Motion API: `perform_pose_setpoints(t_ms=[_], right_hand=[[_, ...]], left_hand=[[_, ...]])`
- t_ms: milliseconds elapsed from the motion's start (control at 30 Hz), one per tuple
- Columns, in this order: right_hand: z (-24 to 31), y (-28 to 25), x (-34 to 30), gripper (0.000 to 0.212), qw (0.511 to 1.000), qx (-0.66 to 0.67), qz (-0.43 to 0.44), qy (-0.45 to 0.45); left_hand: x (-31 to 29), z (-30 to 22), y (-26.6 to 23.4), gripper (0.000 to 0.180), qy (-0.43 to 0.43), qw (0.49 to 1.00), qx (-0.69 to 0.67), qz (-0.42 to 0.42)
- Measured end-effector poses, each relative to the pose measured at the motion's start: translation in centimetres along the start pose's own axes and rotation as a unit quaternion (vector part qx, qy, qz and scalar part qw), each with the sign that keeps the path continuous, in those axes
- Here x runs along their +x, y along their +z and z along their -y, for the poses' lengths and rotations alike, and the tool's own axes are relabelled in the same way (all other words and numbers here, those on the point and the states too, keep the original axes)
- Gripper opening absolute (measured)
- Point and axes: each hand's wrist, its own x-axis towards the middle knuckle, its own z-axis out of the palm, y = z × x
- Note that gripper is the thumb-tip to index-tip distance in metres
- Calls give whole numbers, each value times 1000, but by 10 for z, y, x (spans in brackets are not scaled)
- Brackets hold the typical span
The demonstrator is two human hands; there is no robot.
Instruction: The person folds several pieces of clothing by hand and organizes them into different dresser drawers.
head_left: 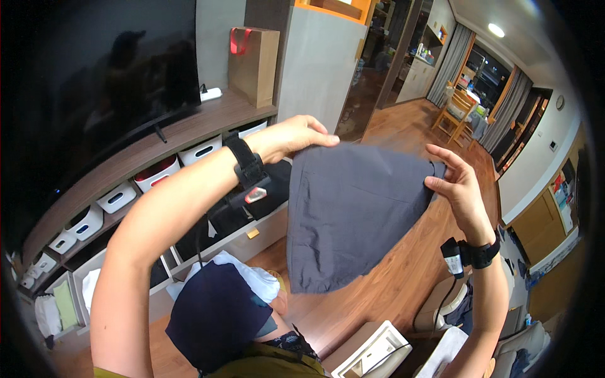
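Note:
A dark grey piece of clothing (353, 214), its exact kind unclear, hangs in the air in front of me by its upper edge. The fingers of my left hand (299, 135) pinch its upper left corner. At the upper right corner, my right hand (457, 179) grips it between thumb and fingers, with the index finger raised. The cloth tapers toward the right and has creases down its left side. Below my left forearm lie a dark navy cloth (217, 318) and a pale blue cloth (258, 277), near my leg.
An open drawer (271, 233) with dark clothes stands left of the hanging cloth. White bins (116, 196) line the shelf under a large black television (101, 82). A brown paper bag (255, 69) stands on the cabinet. Pale containers (368, 353) sit at lower right on the wooden floor (403, 258).

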Motion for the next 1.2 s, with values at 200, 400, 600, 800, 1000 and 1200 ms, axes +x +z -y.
perform_pose_setpoints(t_ms=[200, 400, 600, 800, 1000, 1200], right_hand=[[1, -10, 12, 31, 998, -16, -17, 52], [-1, -22, 27, 37, 997, -76, -32, 1], [-7, -13, 43, 37, 976, -206, -11, -74], [-16, 6, 74, 23, 862, -462, -54, -199], [-49, 16, 159, 17, 837, -486, -92, -234], [24, 28, 210, 13, 784, -457, -250, -336]], left_hand=[[-14, -33, -9, 63, 30, 986, 121, 113], [1, -25, -18, 50, 213, 969, 123, -13], [-4, -21, -25, 29, 269, 876, 354, -190], [21, -10, -43, 25, 239, 837, 434, -233], [87, -16, -61, 31, 109, 961, 136, -216], [101, -80, -111, 10, 431, 742, 225, -462]])
